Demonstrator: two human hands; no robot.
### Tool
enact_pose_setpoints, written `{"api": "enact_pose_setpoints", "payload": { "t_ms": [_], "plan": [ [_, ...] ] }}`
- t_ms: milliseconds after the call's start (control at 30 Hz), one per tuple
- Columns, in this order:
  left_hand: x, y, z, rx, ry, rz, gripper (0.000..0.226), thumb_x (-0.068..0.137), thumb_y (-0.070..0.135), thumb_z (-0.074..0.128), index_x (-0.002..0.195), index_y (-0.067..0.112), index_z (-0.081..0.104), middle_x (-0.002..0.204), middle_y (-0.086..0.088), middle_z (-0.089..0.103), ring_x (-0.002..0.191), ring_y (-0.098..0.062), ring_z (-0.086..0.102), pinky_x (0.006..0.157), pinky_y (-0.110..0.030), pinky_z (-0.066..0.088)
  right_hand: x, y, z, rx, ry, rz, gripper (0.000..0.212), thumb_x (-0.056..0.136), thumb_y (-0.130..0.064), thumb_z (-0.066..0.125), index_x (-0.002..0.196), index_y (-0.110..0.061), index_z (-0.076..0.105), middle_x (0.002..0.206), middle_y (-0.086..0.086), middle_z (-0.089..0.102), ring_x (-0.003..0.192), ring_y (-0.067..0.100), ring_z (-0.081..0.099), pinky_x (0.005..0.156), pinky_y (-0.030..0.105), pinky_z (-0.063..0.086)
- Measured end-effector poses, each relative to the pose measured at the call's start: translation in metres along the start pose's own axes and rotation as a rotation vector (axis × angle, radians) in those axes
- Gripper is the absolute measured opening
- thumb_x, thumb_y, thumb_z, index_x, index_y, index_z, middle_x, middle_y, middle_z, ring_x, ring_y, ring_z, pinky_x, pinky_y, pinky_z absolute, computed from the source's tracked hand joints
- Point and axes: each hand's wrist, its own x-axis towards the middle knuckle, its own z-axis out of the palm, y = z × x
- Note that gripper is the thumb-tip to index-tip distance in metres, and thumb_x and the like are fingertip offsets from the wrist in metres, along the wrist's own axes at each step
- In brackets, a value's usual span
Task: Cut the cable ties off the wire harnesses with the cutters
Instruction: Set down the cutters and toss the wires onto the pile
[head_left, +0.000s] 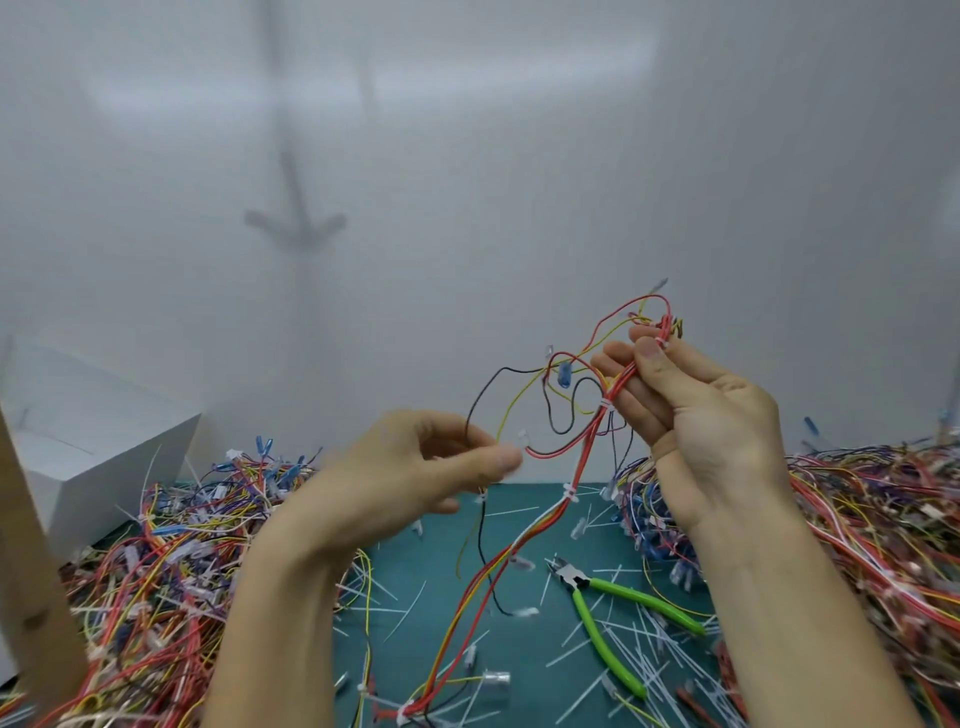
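My right hand (696, 410) holds a wire harness (545, 525) up in the air, pinching its red bundle near the top between thumb and fingers. White cable ties (570, 492) wrap the bundle at several places, and its lower end trails down to the green mat (441, 587). To the left, my left hand (415, 478) pinches loose black and yellow wires branching from the same harness. The green-handled cutters (608, 608) lie on the mat below my right hand, jaws pointing up-left; neither hand touches them.
Heaps of tangled coloured harnesses lie on the left (156, 561) and on the right (872, 530). Cut white tie pieces (639, 649) litter the mat. A white box (78, 447) stands at the back left, and a brown post (31, 597) rises at the left edge.
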Motion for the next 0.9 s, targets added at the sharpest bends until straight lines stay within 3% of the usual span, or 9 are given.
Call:
{"api": "enact_pose_setpoints", "payload": {
  "t_ms": [100,167,233,300,400,600,767,900],
  "plan": [
    [0.002,-0.004,0.004,0.156,-0.238,-0.061,0.058,0.061,0.054,0.087,0.107,0.023,0.068,0.094,0.010,0.076,0.092,-0.008,0.071,0.085,-0.026,0.056,0.001,0.001,-0.001,-0.003,0.019,0.003,0.010,0.092,-0.006,0.062,0.099,-0.006,0.070,0.078,0.007,0.077,0.073,0.017,0.076,0.057,0.018,0.056],
    [0.005,-0.005,0.008,0.201,-0.311,-0.054,0.039,0.072,0.038,0.085,0.101,0.016,0.072,0.079,0.008,0.074,0.076,-0.006,0.070,0.071,-0.021,0.054,0.001,0.002,-0.002,0.006,0.033,0.006,0.010,0.092,-0.006,0.061,0.099,-0.006,0.069,0.078,0.007,0.077,0.072,0.016,0.076,0.057,0.018,0.056],
    [0.007,-0.006,0.011,0.209,-0.309,-0.054,0.021,0.081,0.025,0.079,0.094,0.010,0.076,0.077,0.004,0.075,0.072,-0.006,0.070,0.063,-0.016,0.050,0.002,0.003,-0.003,0.023,0.044,0.010,0.009,0.093,-0.005,0.061,0.098,-0.006,0.069,0.077,0.006,0.077,0.072,0.017,0.076,0.057,0.018,0.057],
    [0.009,-0.008,0.011,0.151,-0.257,-0.065,0.013,0.086,0.017,0.073,0.090,0.005,0.075,0.082,-0.002,0.077,0.076,-0.011,0.073,0.063,-0.017,0.053,0.004,0.003,-0.004,0.053,0.058,0.018,0.008,0.093,-0.004,0.061,0.097,-0.006,0.068,0.077,0.007,0.077,0.073,0.017,0.076,0.057,0.019,0.057],
    [0.010,-0.010,0.007,0.011,-0.054,-0.021,0.006,0.088,0.005,0.069,0.087,0.000,0.071,0.081,-0.008,0.077,0.074,-0.017,0.073,0.063,-0.021,0.056,0.007,0.002,-0.007,0.117,0.064,0.032,0.008,0.093,-0.003,0.060,0.096,-0.004,0.067,0.077,0.008,0.077,0.074,0.018,0.076,0.059,0.020,0.058],
    [0.013,-0.002,0.010,-0.485,0.362,0.132,0.003,0.087,-0.005,0.064,0.086,-0.003,0.067,0.073,-0.014,0.074,0.067,-0.022,0.072,0.060,-0.022,0.059,0.010,0.006,-0.006,0.202,0.036,0.078,0.010,0.094,0.000,0.058,0.101,0.001,0.065,0.077,0.009,0.077,0.073,0.017,0.076,0.059,0.021,0.058],
    [0.016,0.009,0.017,-0.681,0.503,0.215,0.005,0.090,-0.003,0.062,0.091,-0.001,0.067,0.072,-0.009,0.073,0.069,-0.021,0.074,0.062,-0.021,0.058,0.008,0.008,-0.001,0.238,0.000,0.106,0.011,0.094,-0.001,0.058,0.101,0.001,0.066,0.082,0.011,0.077,0.077,0.017,0.076,0.061,0.021,0.058],
    [0.017,0.016,0.020,-0.802,0.522,0.269,0.005,0.091,0.000,0.061,0.094,0.000,0.065,0.076,-0.009,0.074,0.075,-0.021,0.074,0.066,-0.021,0.058,0.006,0.007,0.002,0.263,-0.023,0.104,0.011,0.094,-0.003,0.058,0.100,0.001,0.067,0.083,0.010,0.077,0.078,0.017,0.076,0.061,0.020,0.058]
  ]
}}
